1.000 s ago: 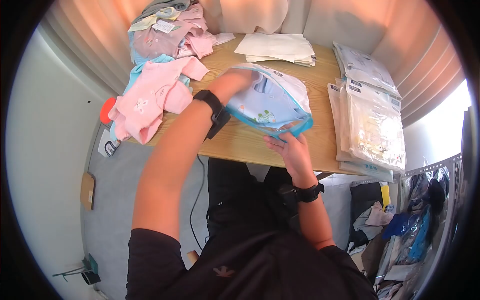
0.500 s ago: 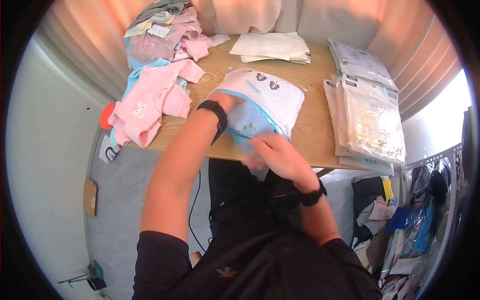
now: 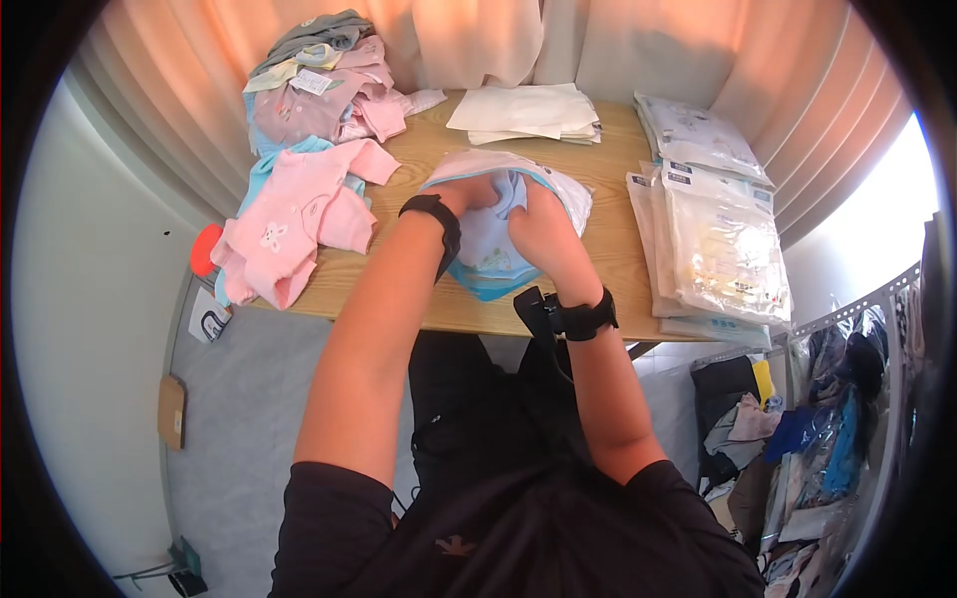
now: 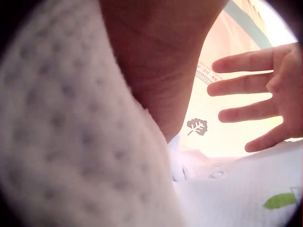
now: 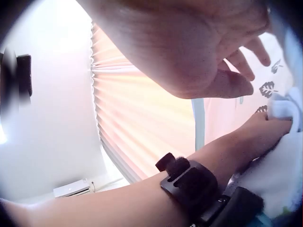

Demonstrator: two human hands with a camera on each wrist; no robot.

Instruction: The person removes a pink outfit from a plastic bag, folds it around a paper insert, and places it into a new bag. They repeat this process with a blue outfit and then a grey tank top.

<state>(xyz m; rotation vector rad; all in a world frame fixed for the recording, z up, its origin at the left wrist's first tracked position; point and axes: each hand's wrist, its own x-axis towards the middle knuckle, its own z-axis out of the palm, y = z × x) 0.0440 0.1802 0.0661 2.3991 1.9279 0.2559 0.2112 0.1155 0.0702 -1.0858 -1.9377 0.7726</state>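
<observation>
A white zip bag [image 3: 571,191] with a blue edge and dark leaf prints lies on the table, its mouth open toward me. Inside it is a light blue baby garment [image 3: 488,242] with a green print; the left wrist view shows a snap on its cloth [image 4: 218,174]. My left hand [image 3: 477,189] reaches into the bag and grips the garment where the cloth bunches up; its fingertips are hidden. My right hand [image 3: 543,227] is in the bag's mouth too. Its fingers [image 4: 239,86] are straight and spread along the printed inner side of the bag.
Pink baby clothes [image 3: 299,219] lie at the table's left, before a clothes pile [image 3: 324,95]. White sheets [image 3: 523,112] are stacked at the back. Packed clear bags [image 3: 723,234] fill the right side. A rack of bagged clothes [image 3: 827,429] stands right of the table [image 3: 399,299].
My right hand has left the bag's near blue edge and moved up into its mouth. My left hand stays inside the bag, where blue cloth now bunches up beside it.
</observation>
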